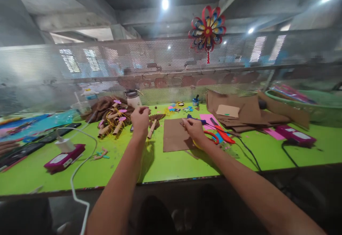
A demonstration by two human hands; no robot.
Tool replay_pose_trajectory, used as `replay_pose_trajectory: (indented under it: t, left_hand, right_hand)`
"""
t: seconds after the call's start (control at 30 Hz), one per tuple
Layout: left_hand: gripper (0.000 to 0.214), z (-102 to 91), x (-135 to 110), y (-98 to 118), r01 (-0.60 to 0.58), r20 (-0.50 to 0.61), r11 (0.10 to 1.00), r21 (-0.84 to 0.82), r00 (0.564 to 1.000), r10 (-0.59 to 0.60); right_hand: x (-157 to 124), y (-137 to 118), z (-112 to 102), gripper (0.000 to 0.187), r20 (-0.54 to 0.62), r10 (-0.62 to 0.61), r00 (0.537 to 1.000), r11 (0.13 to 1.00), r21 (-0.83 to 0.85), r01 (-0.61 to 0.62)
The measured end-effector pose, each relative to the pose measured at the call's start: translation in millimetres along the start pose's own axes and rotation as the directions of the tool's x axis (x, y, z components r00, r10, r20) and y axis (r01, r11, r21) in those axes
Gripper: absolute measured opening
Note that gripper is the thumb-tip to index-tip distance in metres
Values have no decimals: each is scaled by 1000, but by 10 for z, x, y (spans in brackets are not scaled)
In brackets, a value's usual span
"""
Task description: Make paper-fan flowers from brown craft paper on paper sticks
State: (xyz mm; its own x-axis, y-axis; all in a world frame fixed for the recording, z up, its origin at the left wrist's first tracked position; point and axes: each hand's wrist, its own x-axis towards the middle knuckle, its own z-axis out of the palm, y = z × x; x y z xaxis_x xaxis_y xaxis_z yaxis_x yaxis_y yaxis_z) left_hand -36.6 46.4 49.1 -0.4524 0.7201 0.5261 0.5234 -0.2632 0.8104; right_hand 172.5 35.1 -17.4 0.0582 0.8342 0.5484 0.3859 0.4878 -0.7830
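Note:
My left hand is raised over the green table with its fingertips pinched together; whatever is between them is too small to make out. Close to it lie a small rolled paper tube and a brown fringed strip. My right hand is over the right edge of a brown square sheet. Its fingers are closed around something small and dark that I cannot name. Beside this hand are red-handled scissors, a blue glue gun partly hidden by the fingers, and pink paper.
Paper tubes with yellow strings are heaped at the left. A purple power strip trails a white cable; another power strip stands right. Stacked brown sheets and a green basket are at the right. A perforated screen closes the back.

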Motion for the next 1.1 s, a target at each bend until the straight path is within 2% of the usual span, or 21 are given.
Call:
replay_pose_trajectory:
  t: [0.03, 0.1, 0.17, 0.23, 0.3, 0.37, 0.4, 0.47, 0.53, 0.63, 0.77, 0.9, 1.1]
  left_hand:
    - [27, 37, -16, 61, -41, 31, 993, -111, 999, 45]
    - [24, 108, -82, 119, -78, 175, 982, -170, 979, 108]
    - [25, 171, -163, 100, -105, 344, 990, -95, 930, 131]
    - [26, 218, -229, 41, -193, 483, 981, 35, 862, 153]
    - [30, 251, -271, -14, -318, 619, 937, 145, 768, 165]
    - [34, 277, -306, -54, -435, 737, 875, 212, 660, 149]
    - [35, 289, -327, -72, -477, 776, 848, 230, 616, 136]
    - [33, 311, -381, -114, -524, 819, 820, 231, 560, 127]
    - [29, 327, -449, -167, -577, 850, 786, 224, 510, 132]
    - [26, 333, -545, -249, -651, 862, 731, 203, 473, 181]
    - [28, 319, -611, -311, -705, 852, 694, 144, 446, 276]
    - [29, 316, -608, -337, -687, 843, 721, 92, 438, 310]
    - [30, 325, -570, -346, -659, 854, 748, 73, 428, 295]
  right_hand:
    - [51, -16, -21, 46, -27, 22, 999, 1000, 2, -22]
    - [192, -77, -114, 53, -67, 74, 995, 997, -4, -75]
    - [382, -166, -280, 58, -84, 141, 986, 988, -51, -145]
    - [606, -265, -509, 58, -83, 70, 994, 972, -220, -87]
    - [835, -350, -775, 50, -43, -42, 998, 866, -500, 15]
    - [1036, -399, -1044, 37, 137, -76, 988, 666, -730, 152]
    - [1118, -407, -1169, 30, 263, -32, 964, 547, -803, 236]
    - [1235, -387, -1393, 19, 346, 59, 936, 470, -837, 280]
    - [1299, -322, -1572, 14, 381, 157, 911, 428, -858, 285]
    - [1328, -174, -1748, 18, 399, 280, 873, 377, -882, 283]
    - [1300, 35, -1810, 17, 410, 378, 830, 348, -894, 283]
    - [1246, 239, -1740, 11, 433, 430, 792, 360, -887, 290]
    - [1250, 600, -1509, 22, 432, 482, 763, 402, -882, 245]
